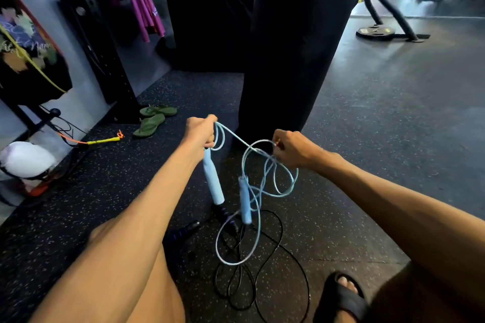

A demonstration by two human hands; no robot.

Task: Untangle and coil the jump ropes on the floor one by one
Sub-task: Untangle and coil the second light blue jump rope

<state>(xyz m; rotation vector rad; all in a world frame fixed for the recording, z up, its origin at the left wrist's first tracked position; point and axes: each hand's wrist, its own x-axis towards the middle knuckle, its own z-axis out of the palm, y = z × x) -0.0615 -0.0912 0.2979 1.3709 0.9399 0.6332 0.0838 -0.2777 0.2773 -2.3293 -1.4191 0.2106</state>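
My left grip (200,131) is closed round one handle and a few gathered loops of the blue jump rope (244,199), and my right grip (291,149) pinches its cord. Coiling has barely begun, I judge: loops dangle tangled. The black jump rope (187,229) lies uncoiled on the floor (367,139).

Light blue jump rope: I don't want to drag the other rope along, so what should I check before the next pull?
1. Anchor grip: ok, left hand grips the light blue rope above one handle.
2. Working grip: ok, right hand pinches the cord.
3. Loops free of crossings: not ok, they cross below the right hand.
4. Second handle hanging free: ok.
5. Lowest loop clear of the black rope: cannot tell, they overlap in view.
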